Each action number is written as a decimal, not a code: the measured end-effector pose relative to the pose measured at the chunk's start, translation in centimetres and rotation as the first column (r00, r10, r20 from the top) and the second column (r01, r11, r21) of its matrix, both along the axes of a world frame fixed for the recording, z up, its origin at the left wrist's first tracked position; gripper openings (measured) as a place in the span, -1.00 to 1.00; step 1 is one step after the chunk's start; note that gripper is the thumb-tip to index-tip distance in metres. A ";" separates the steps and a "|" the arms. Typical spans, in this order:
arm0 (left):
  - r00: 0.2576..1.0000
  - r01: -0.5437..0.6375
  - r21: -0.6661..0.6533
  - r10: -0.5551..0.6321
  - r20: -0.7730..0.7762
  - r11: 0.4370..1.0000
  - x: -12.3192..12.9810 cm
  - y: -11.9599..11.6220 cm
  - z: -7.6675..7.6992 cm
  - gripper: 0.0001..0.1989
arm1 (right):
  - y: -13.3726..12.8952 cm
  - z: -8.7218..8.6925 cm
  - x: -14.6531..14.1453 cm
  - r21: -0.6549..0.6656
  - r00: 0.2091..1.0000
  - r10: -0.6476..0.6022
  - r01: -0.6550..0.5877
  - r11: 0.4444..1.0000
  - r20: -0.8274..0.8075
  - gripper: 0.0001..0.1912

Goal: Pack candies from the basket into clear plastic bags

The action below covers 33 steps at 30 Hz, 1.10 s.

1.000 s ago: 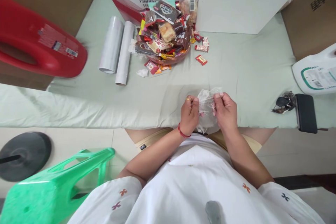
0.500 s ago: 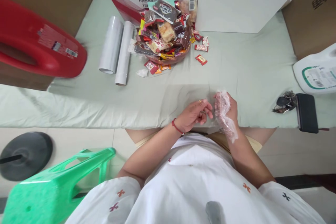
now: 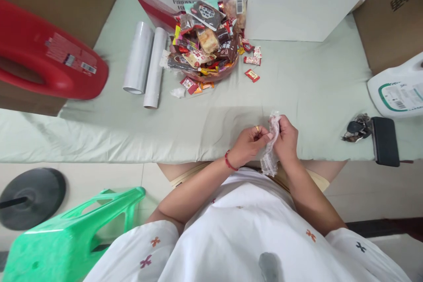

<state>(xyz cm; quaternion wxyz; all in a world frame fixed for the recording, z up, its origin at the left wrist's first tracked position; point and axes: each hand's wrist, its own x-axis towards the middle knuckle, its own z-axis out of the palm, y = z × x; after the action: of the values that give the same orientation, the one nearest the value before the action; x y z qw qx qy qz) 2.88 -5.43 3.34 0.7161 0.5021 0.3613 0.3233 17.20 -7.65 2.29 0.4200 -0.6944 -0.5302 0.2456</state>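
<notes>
A crumpled piece of clear plastic film (image 3: 270,158) hangs between my two hands, just above the table's front edge. My left hand (image 3: 250,142), with a ring and a red cord at the wrist, pinches its left side between thumb and finger. On the other side my right hand (image 3: 287,137) is closed round its upper part, the fingers curled and partly hidden. The film's lower end dangles free over my lap. Beyond my hands stands a bowl (image 3: 211,75) heaped with wrapped sweets and snacks (image 3: 208,40).
Two white rolls (image 3: 154,68) lie left of the bowl, near a red jug (image 3: 76,61). Several loose sweets (image 3: 252,75) lie around the bowl. Keys (image 3: 357,128), a black phone or wallet (image 3: 386,141) and a white bottle (image 3: 399,90) are at right. A green stool (image 3: 49,242) stands below left.
The film has swung off my right wrist to the left and hangs down between my hands. My left hand has moved right and taken hold of it.
</notes>
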 end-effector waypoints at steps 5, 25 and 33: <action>0.999 -0.025 0.054 0.026 -0.018 0.998 -1.2 0.3 -0.5 -0.48 | 0.1 0.2 0.4 -0.020 0.998 -0.033 0.034 0.999 0.050 -0.72; 0.960 -0.054 -0.510 0.185 0.210 0.859 -3.2 1.7 -0.2 -0.46 | -0.2 0.9 1.3 0.052 0.998 -0.043 0.042 0.998 0.036 -0.64; 1.000 -0.020 -0.418 0.008 -0.030 0.908 -1.4 2.9 -0.5 -0.53 | -1.1 1.4 2.0 0.132 0.992 -0.044 0.028 0.991 0.116 -0.69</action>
<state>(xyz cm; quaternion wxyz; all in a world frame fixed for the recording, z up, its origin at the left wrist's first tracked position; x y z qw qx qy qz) 1.45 -2.53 2.87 0.7996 0.3390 0.4356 0.2364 19.16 -8.78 3.65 0.4365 -0.6884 -0.5564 0.1612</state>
